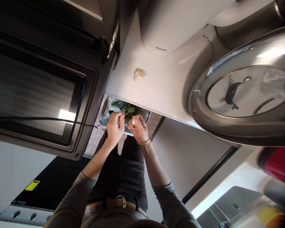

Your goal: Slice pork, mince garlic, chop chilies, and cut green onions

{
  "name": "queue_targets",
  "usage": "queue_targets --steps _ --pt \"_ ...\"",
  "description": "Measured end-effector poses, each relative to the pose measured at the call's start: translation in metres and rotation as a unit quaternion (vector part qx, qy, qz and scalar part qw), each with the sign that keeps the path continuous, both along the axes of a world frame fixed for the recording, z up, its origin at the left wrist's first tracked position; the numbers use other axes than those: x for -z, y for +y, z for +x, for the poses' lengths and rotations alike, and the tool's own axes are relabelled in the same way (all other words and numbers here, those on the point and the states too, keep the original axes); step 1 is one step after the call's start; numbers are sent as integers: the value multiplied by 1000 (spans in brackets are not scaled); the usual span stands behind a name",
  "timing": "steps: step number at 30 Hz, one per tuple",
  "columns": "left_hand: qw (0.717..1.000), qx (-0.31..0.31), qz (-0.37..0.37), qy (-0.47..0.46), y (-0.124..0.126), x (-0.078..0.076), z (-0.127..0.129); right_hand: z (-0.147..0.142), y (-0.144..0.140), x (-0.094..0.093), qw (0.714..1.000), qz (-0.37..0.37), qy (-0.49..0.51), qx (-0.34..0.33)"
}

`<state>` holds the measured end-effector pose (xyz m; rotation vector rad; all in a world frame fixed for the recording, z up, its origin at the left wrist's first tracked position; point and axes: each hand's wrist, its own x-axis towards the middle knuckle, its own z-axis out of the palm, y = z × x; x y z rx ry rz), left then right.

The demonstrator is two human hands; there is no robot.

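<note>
My right hand (140, 129), with a gold bangle on its wrist, pinches a pale garlic clove (133, 121) between thumb and fingers. Just beside it my left hand (116, 126) has its thumb and fingertips pressed together; a thin pale bit seems to show at the tips, too small to name. Both hands are held above an open bin (148, 116) that contains green leafy scraps (130, 110) and crumpled clear plastic. On the white counter (166, 88) beyond the hands lies a partial garlic bulb (139, 74).
A black microwave (91, 104) with a dangling black cord (45, 119) stands at the left. A white SUPOR appliance (166, 28) is on the counter at the back. To the right, a large steel lid (200, 98) reaches the counter's front edge.
</note>
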<state>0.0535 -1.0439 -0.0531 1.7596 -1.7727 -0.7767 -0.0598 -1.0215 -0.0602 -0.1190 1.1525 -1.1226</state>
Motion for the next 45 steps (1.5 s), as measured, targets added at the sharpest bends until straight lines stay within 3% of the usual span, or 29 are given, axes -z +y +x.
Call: queue_targets --steps 3,10,19,30,35,40,43,45 --pt "999 -37 -18 -13 -5 2 7 -1 1 1 1000 19 -6 15" --pt "991 118 17 57 3 -3 7 5 1 8 997 36 44 47" --pt "986 164 4 18 6 -3 10 4 2 7 998 21 56 8" --pt "994 99 -38 -7 1 -9 12 -5 9 2 998 19 -37 -48" --pt "997 58 -54 -26 -6 -3 18 -19 10 3 997 -20 -27 -67" --pt "997 45 57 -19 -11 6 18 -33 2 5 988 -55 146 9" --pt "977 36 161 133 -10 10 12 -37 -7 8 953 -56 290 66" --pt "926 10 242 290 -9 12 7 -35 -12 9 931 -44 353 78"
